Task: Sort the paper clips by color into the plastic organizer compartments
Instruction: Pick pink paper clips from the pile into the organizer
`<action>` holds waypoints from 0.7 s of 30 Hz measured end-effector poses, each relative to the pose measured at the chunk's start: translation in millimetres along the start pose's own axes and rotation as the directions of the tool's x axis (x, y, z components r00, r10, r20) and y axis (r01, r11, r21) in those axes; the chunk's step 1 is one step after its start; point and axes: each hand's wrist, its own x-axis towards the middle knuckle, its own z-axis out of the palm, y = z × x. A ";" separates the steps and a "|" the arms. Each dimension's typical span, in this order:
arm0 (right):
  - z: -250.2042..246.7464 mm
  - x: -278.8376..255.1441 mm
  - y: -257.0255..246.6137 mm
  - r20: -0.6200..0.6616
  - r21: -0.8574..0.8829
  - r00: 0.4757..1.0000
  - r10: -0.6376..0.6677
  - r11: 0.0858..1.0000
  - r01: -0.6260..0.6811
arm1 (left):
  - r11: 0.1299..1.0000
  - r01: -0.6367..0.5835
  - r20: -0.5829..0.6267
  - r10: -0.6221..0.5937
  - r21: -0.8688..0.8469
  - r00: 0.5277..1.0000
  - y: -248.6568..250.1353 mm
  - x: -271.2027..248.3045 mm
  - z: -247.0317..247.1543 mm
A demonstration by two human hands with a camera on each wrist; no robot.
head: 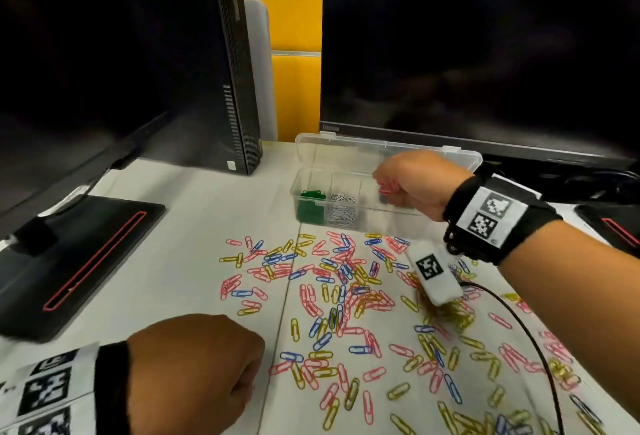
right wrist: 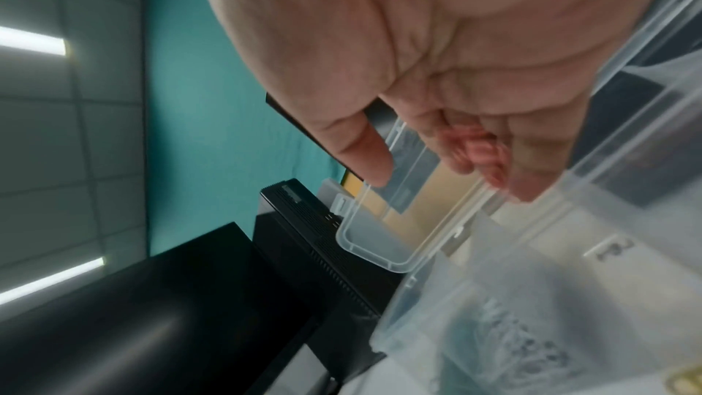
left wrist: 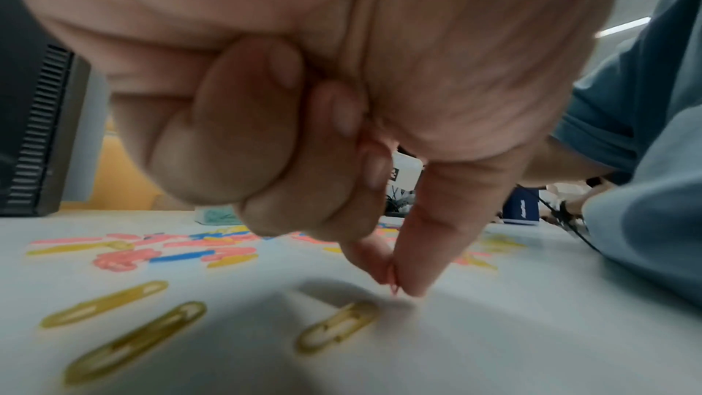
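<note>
A clear plastic organizer [head: 349,157] stands open at the back of the white table, with green clips [head: 309,207] in its left compartment and white clips [head: 343,210] beside them. My right hand [head: 386,186] hovers over the third compartment, fingers curled round a bunch of pink clips [head: 388,187]. The right wrist view shows the pink clips [right wrist: 476,147] inside the right hand [right wrist: 455,167], above the organizer [right wrist: 379,260]. My left hand [head: 244,389] is low at the front left. Its thumb and forefinger [left wrist: 399,281] pinch one pink clip [left wrist: 393,277] at the table. Loose pink, blue and yellow clips [head: 346,296] cover the middle.
A black computer tower [head: 239,70] and a dark monitor [head: 485,53] stand behind the organizer. A black monitor base [head: 79,254] lies at the left, another [head: 609,226] at the far right. A black cable [head: 526,341] crosses the clips at the right.
</note>
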 end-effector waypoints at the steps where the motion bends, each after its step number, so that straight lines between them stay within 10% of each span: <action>1: -0.7 3.8 0.8 0.015 -0.005 1.000 0.011 1.000 -0.010 | 1.000 0.003 -0.002 -0.003 -0.027 1.000 -1.2 1.7 -5.1; 4: -4.8 -2.0 -2.8 0.077 0.025 0.997 0.002 1.000 -0.003 | 0.883 -0.121 0.026 0.149 -0.453 0.989 -17.7 20.4 -29.3; 8: -17.1 -20.7 -7.2 0.045 -0.066 0.986 -0.163 0.984 0.166 | 0.211 -0.115 -0.078 0.176 -0.971 0.981 -16.4 68.1 -65.8; 10: -22.9 -32.0 -4.7 0.031 -0.235 0.974 -0.224 0.946 0.225 | 0.063 -0.153 -0.149 0.067 -0.986 0.987 0.6 100.0 -86.4; 16: -45.0 -77.5 19.3 0.209 -0.758 0.942 -0.262 0.565 0.325 | 0.072 -0.253 -0.262 -0.177 -0.965 0.949 46.2 174.1 -128.1; 21: -43.2 -76.8 46.9 0.272 -0.875 0.946 -0.177 0.364 0.320 | -0.019 -0.141 -0.138 -0.123 -0.990 0.983 54.4 186.2 -141.0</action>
